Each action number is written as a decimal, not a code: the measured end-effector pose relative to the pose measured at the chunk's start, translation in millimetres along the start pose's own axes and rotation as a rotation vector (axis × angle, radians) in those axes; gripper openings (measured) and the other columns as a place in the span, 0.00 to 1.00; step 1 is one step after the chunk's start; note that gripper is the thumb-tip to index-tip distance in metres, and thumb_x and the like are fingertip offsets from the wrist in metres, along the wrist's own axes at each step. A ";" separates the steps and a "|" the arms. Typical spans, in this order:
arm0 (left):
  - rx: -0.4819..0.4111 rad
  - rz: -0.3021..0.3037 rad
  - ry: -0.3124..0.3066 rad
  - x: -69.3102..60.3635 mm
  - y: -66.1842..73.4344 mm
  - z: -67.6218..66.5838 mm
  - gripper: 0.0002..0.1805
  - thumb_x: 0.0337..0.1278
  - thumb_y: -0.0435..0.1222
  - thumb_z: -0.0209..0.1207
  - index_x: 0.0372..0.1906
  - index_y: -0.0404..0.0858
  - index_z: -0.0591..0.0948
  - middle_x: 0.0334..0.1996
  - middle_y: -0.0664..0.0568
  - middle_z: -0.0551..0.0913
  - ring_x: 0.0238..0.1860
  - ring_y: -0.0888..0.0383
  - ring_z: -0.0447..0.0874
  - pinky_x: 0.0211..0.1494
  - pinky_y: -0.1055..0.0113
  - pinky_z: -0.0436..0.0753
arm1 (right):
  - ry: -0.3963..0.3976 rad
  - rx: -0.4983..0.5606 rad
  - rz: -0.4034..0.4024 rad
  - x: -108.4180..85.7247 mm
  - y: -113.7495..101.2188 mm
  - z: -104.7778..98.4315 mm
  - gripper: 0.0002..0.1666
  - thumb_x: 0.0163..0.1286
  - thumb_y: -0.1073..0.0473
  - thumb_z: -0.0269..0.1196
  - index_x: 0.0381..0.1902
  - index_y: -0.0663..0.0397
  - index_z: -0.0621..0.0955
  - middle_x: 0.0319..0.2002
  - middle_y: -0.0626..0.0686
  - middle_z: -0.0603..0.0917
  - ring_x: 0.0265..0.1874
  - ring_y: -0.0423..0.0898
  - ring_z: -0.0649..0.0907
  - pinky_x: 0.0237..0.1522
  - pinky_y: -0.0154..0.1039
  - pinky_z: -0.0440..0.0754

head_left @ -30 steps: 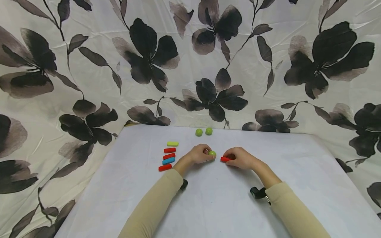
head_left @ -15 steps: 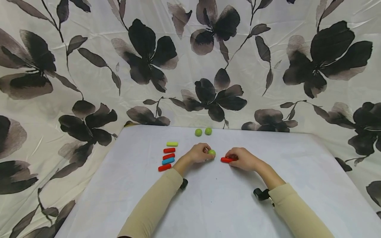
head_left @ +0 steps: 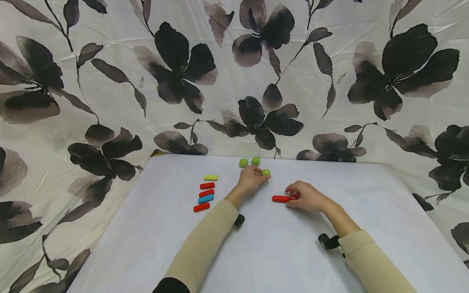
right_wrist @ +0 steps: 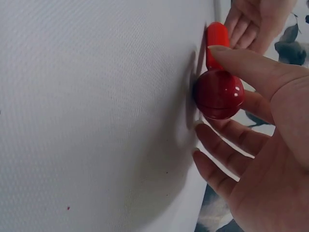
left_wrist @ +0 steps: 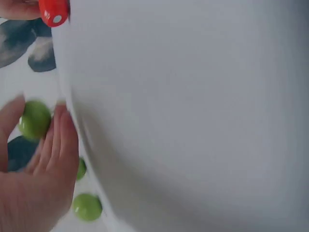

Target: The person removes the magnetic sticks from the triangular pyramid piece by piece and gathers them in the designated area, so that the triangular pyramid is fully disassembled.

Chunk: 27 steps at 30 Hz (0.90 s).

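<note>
My left hand (head_left: 252,178) pinches a green ball (left_wrist: 35,119) between thumb and fingers, at the far middle of the table. Two more green balls (head_left: 243,162) lie just beyond it, by the table's back edge. To the right, my right hand (head_left: 305,196) holds a dark red ball (right_wrist: 218,94) between thumb and fingers. A bright red rod (head_left: 280,199) lies in line with that ball and appears to touch it. The rod's tip shows a pale round dot in the left wrist view.
Left of my hands, short rods lie in a column on the white table (head_left: 264,252): a yellow-green rod (head_left: 210,178), a blue rod (head_left: 206,198) and several red rods (head_left: 201,207). A floral cloth (head_left: 220,101) hangs behind the table.
My left hand has moved away toward the back edge, slightly right, carrying the green ball. My right hand has shifted a little right, and the dark red ball at the rod's end now shows.
</note>
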<state>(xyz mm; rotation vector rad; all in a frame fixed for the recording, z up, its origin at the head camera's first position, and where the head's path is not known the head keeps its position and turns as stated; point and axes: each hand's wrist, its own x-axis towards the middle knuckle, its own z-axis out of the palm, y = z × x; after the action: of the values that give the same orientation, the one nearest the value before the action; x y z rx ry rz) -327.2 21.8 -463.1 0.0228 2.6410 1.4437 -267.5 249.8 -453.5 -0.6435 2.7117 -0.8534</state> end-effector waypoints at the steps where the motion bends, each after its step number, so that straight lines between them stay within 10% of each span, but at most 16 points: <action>1: -0.016 -0.033 0.052 3.1 2.5 4.6 0.19 0.57 0.43 0.74 0.44 0.33 0.84 0.32 0.50 0.86 0.33 0.58 0.81 0.39 0.67 0.78 | 0.001 0.004 0.002 -0.8 0.8 -0.5 0.24 0.64 0.58 0.74 0.54 0.62 0.83 0.46 0.56 0.82 0.41 0.49 0.78 0.46 0.44 0.78; 9: -0.097 -0.185 0.326 22.5 14.2 29.5 0.19 0.53 0.47 0.75 0.39 0.35 0.87 0.43 0.44 0.86 0.46 0.48 0.84 0.50 0.57 0.82 | -0.002 0.020 -0.015 0.6 5.1 0.0 0.21 0.65 0.57 0.73 0.53 0.62 0.84 0.44 0.54 0.83 0.40 0.48 0.77 0.44 0.42 0.78; 27: 0.098 -0.225 0.315 33.1 20.1 41.2 0.16 0.59 0.51 0.70 0.45 0.45 0.87 0.43 0.51 0.89 0.44 0.48 0.87 0.45 0.52 0.82 | -0.007 -0.011 -0.033 3.3 6.4 -1.3 0.13 0.65 0.61 0.71 0.47 0.59 0.86 0.36 0.50 0.82 0.36 0.46 0.75 0.39 0.41 0.73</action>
<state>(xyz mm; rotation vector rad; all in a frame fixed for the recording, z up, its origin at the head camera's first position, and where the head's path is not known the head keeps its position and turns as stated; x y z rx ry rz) -356.0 69.7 -471.8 -0.5156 2.8389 1.3366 -273.1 253.6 -456.4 -0.6944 2.7085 -0.8423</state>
